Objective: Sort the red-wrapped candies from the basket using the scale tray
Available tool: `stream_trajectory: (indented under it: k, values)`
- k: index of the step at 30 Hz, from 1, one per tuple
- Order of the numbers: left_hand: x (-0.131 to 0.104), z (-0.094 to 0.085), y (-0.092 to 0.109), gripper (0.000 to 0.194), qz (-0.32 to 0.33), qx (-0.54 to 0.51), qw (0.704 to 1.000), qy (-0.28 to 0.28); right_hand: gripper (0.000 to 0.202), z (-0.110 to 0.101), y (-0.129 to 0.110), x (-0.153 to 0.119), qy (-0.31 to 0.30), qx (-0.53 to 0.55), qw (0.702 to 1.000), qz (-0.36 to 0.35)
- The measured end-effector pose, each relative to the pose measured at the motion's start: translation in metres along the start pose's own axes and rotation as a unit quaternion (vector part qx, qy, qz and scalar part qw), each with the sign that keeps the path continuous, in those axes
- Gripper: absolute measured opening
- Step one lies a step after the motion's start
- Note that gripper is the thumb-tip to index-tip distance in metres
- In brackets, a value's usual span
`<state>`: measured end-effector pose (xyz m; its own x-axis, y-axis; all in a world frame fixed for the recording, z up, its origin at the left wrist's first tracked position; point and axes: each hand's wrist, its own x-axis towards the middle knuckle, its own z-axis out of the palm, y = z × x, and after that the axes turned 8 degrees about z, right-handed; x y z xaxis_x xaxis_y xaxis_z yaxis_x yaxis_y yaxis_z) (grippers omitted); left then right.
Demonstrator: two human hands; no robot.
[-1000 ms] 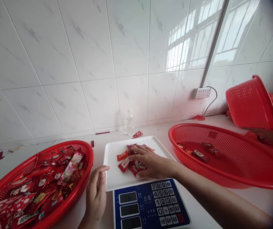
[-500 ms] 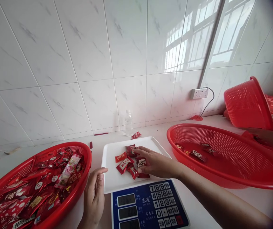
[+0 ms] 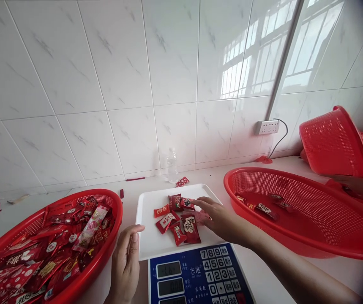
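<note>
A white tray (image 3: 149, 236) sits on a blue digital scale (image 3: 194, 274). Several small red wrapped candies (image 3: 167, 221) lie loosely grouped on it, one a larger dark red packet (image 3: 190, 228). My right hand (image 3: 224, 217) is over the tray's right part, fingers apart, its tips by a candy (image 3: 187, 203) and a pinkish packet (image 3: 203, 217) that it partly covers. At the tray's left rim, my left hand (image 3: 126, 257) has its fingers curled, one fingertip over the edge and the thumb close by.
A red basket (image 3: 113, 196) full of red packets stands at the left. To the right is a wide red basket (image 3: 295, 236) with a few packets. Another person's hand (image 3: 355, 185) is beside a tilted red basket (image 3: 331, 143). A clear bottle (image 3: 172, 166) stands behind the tray.
My right hand has drawn back to the right, uncovering more of the candies; two packets now show by its fingertips. My left hand has stayed at the tray's rim.
</note>
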<state>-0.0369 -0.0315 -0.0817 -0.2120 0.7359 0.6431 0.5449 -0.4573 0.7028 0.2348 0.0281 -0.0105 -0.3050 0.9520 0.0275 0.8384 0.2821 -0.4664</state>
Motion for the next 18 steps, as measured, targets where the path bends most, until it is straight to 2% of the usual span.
stream_trajectory:
  k: [12, 15, 18]
  values:
    - [-0.001, 0.000, -0.002, 0.046, 0.001, -0.002, 1.000, -0.009, 0.044, 0.011, -0.004, 0.006, 0.025, 0.011, 0.999, -0.028]
    - [-0.001, 0.000, -0.001, 0.048, -0.003, -0.005, 1.000, -0.003, 0.052, 0.008, -0.009, 0.005, 0.016, 0.007, 0.999, -0.033]
    - [-0.001, 0.000, -0.001, 0.049, -0.005, -0.006, 1.000, -0.006, 0.070, 0.006, -0.021, 0.009, -0.038, -0.003, 0.998, -0.057]
